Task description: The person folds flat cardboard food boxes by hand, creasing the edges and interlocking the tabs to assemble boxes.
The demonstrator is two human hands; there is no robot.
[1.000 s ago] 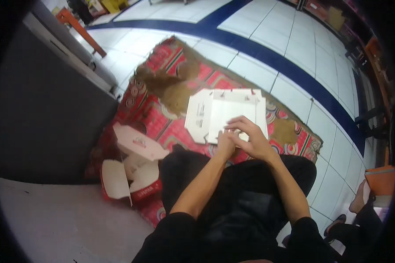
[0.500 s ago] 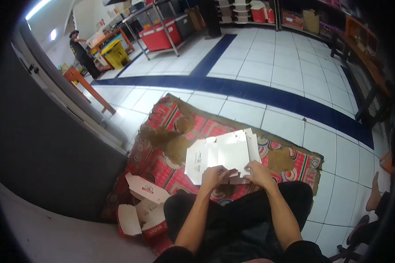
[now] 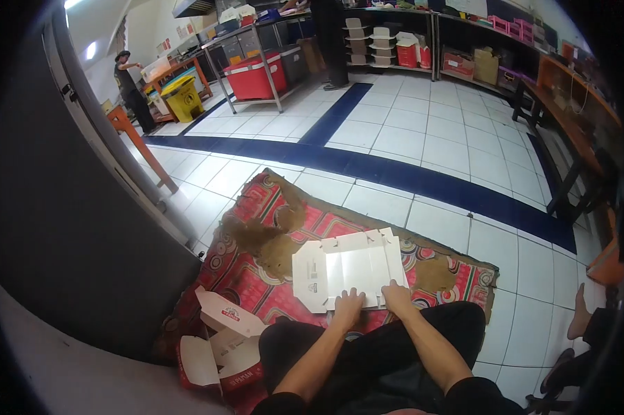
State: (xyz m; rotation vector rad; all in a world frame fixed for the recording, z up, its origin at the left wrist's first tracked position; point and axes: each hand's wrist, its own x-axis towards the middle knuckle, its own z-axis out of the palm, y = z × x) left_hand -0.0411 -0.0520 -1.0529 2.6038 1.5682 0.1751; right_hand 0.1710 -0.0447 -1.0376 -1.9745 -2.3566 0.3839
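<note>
My left hand (image 3: 347,308) and right hand (image 3: 397,299): fingers close together on carton (image 3: 353,271), by mat's (image 3: 322,223) far edge, grip unclear; I'd press creases evenly.

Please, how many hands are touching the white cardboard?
2: the left hand at the near edge of the white cardboard, and the right hand beside it, nearer the right corner. I see no others there.

We read white capitals ending in "PEMAN" on the open red-and-white cardboard box (image 3: 241,377); its preceding characters are unclear. We find the dark print on the flat white cardboard sheet (image 3: 310,287) too small to read.
</note>
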